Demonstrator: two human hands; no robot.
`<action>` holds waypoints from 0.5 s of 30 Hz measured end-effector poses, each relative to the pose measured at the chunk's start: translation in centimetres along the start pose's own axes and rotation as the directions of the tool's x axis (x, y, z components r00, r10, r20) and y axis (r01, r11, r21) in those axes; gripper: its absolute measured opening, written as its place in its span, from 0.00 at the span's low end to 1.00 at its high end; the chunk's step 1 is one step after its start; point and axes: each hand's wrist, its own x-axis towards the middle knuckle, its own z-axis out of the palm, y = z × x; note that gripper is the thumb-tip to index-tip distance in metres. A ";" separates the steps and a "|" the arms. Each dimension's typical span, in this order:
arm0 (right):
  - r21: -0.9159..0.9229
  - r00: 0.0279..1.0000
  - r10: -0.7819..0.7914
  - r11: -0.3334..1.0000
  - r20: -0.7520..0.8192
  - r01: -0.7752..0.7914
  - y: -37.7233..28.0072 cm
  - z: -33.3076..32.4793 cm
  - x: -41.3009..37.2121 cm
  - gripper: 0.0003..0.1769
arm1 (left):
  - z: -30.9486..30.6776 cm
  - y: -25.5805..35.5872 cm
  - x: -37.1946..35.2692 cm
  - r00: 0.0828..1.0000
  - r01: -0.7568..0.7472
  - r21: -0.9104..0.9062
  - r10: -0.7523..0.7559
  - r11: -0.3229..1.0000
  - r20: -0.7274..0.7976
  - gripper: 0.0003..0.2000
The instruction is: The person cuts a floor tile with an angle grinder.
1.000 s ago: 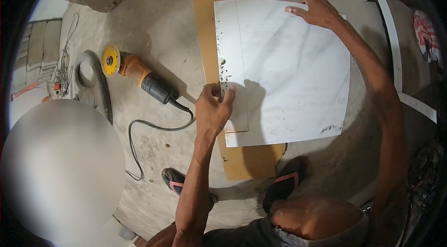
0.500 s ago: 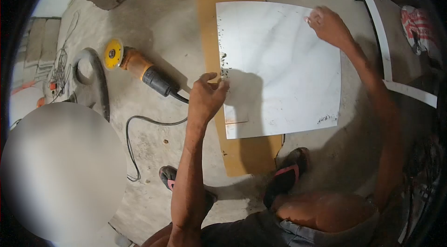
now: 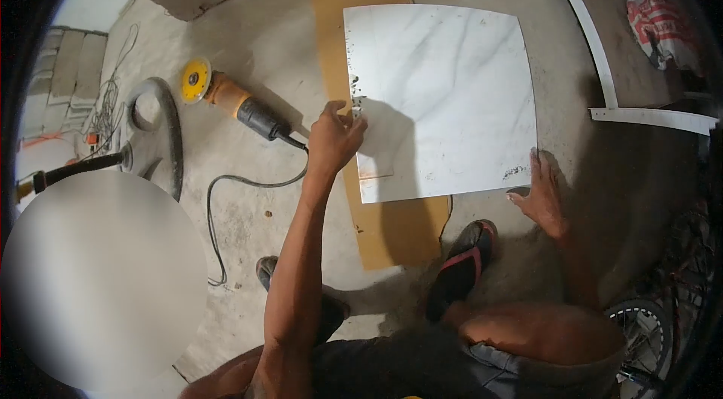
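Tile [image 3: 444, 98], square, glossy white with grey marble veins, lies flat, its left part on a long brown board [image 3: 361, 0] on the rough concrete floor [image 3: 263, 38]; dark grit speckles its left edge. The left hand [image 3: 335, 135] has its grip pinched together on that edge. The right hand [image 3: 541, 196] rests spread apart on the floor, just beside the near right corner. An orange angle grinder [image 3: 241, 109] with a yellow disc lies to the left.

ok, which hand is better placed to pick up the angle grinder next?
Left, probably: left hand is at the marble tile's left edge, toward the angle grinder; right hand is at the tile's far lower corner.
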 end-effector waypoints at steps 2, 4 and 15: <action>0.023 0.995 -0.048 0.998 -0.088 0.050 0.8 1.9 0.0 0.60 | 0.4 0.0 0.3 1.000 -0.019 0.022 0.019 1.000 -0.009 0.28; 0.050 0.989 -0.044 0.997 -0.140 0.052 0.8 2.9 0.6 0.59 | 0.5 -0.3 0.2 0.999 -0.042 0.100 0.044 0.994 -0.019 0.28; -0.058 0.974 -0.157 0.987 -0.165 0.149 1.9 2.2 1.0 0.51 | 0.6 1.2 -2.5 0.999 0.024 0.020 -0.023 1.000 -0.033 0.40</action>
